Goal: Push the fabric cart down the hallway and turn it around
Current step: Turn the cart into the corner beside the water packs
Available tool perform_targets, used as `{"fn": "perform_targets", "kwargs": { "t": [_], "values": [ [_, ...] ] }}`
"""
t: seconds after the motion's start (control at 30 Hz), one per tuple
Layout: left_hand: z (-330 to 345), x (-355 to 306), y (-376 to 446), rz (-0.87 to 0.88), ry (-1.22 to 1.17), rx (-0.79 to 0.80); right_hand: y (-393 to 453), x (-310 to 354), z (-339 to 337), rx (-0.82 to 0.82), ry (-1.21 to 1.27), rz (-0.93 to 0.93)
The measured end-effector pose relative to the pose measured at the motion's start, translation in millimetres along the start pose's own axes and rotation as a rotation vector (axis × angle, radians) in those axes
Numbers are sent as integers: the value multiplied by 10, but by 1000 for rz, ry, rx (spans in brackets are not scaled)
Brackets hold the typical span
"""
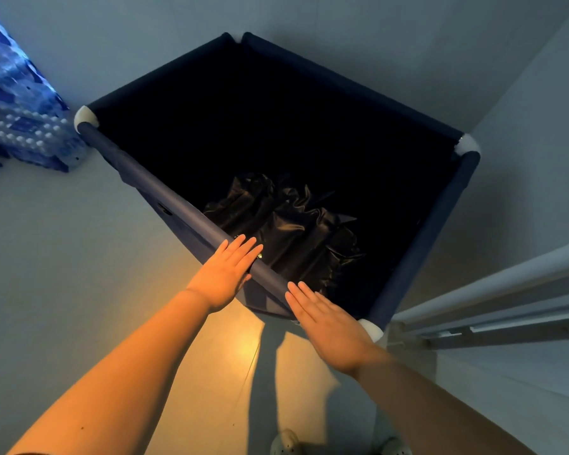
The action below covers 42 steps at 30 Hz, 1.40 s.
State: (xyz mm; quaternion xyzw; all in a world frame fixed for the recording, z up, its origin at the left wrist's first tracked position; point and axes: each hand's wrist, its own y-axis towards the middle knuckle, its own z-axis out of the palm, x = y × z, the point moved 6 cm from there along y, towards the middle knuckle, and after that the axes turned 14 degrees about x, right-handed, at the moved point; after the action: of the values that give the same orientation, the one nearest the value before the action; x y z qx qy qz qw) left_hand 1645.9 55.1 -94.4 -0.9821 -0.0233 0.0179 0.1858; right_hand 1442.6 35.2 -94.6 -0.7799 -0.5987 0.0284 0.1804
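The fabric cart (276, 133) is sitting skewed in the hallway, its far corner pointing at the wall. Left hand (225, 274) and right hand (326, 320), fingers straight, are pressing its near rail (178, 201). A railing (490, 290) is crowding the right side; open floor (63, 257) is lying left, beside stacked bottle packs (20, 119).

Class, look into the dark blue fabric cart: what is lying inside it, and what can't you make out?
Inside the fabric cart lies a crumpled black plastic bag near the side by the hands. Whatever is under the bag is covered, and the rest of the bottom is too dark to tell.
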Motion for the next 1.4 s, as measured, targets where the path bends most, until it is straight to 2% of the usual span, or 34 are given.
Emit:
{"fn": "perform_targets", "kwargs": {
  "t": [0.3,0.6,0.8,1.0,1.07,1.17,1.27,1.4],
  "values": [
    [-32,251,58,-63,45,20,336,41,-62,-35,-52,25],
    [-46,333,32,-168,-5,101,390,61,-162,-58,-158,-90],
    [-23,227,-7,-207,-47,96,345,-11,-129,3,-151,-136],
    [10,56,-60,-255,-66,103,172,-72,-201,90,-39,-247],
    [7,6,-68,-259,-82,89,124,-117,-207,70,-29,-243],
    [12,-90,-106,-261,-112,57,55,-195,-152,-48,-76,-223],
    [32,-192,-137,-265,-106,47,29,-236,-29,5,-52,-224],
    [54,-290,-161,-267,-145,1,-2,-299,22,50,-100,-132]
  ]
}}
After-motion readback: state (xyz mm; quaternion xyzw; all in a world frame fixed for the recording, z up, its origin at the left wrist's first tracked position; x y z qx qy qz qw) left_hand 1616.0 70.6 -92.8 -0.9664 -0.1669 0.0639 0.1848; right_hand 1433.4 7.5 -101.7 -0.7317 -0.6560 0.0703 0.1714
